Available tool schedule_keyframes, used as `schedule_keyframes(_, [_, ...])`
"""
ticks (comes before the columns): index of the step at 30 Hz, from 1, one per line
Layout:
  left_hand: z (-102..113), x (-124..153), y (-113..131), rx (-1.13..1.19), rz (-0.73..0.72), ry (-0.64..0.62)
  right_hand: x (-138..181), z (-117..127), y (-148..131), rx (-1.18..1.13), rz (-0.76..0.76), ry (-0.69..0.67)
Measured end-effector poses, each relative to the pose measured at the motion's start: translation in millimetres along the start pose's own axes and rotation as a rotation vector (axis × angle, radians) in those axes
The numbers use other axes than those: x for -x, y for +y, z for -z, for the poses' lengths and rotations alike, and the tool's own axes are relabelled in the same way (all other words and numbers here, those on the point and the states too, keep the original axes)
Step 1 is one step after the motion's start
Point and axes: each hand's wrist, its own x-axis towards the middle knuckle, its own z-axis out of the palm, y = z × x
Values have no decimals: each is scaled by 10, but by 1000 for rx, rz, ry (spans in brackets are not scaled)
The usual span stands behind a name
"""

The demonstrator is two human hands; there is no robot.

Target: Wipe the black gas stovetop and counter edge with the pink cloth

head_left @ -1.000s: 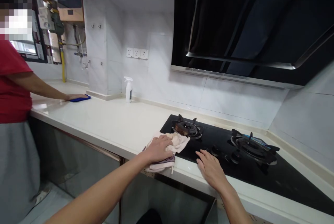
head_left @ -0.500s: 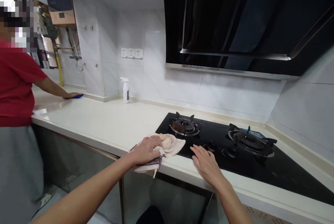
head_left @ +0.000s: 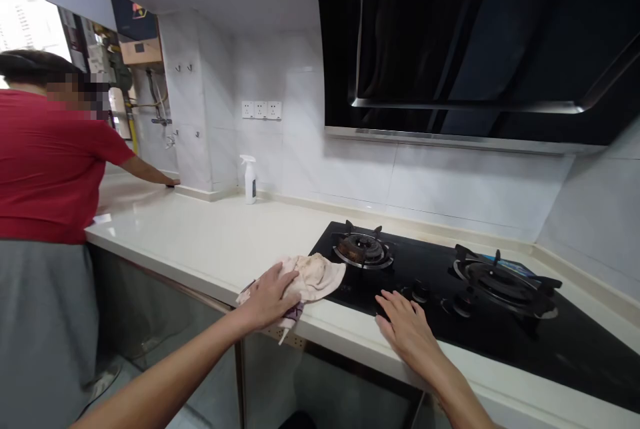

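Observation:
My left hand (head_left: 273, 296) presses on a pale, crumpled cleaning cloth (head_left: 320, 277), with its fingers bent over the material. The cloth lies on the front of the white countertop (head_left: 210, 236), with one corner hanging over the edge and its right end reaching the black gas stove (head_left: 400, 269). At the stove's front edge, my right hand (head_left: 405, 322) rests flat with spread fingers, holding nothing. Just beyond those fingers is a stove knob (head_left: 419, 291). The left burner (head_left: 363, 250) stands behind the cloth.
A white spray bottle (head_left: 250, 179) stands against the tiled wall. Overhead hangs a black range hood (head_left: 465, 49). At the left, a person in a red shirt (head_left: 50, 169) leans over the counter, one arm stretched towards the wall corner. A second burner (head_left: 505, 282) is on the right.
My left hand and the cloth have shifted slightly left along the counter. My right hand stays at the stove edge. The other person has leaned in and reached farther towards the wall; the view has shifted a little.

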Motion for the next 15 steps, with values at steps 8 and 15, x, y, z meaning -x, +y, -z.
schedule_keyframes(8, [-29,-486,71,21,32,-71,192,-67,71,-41,41,63])
schedule_keyframes(15, [-7,-1400,-300,-69,27,-64,620,-88,309,-160,73,134])
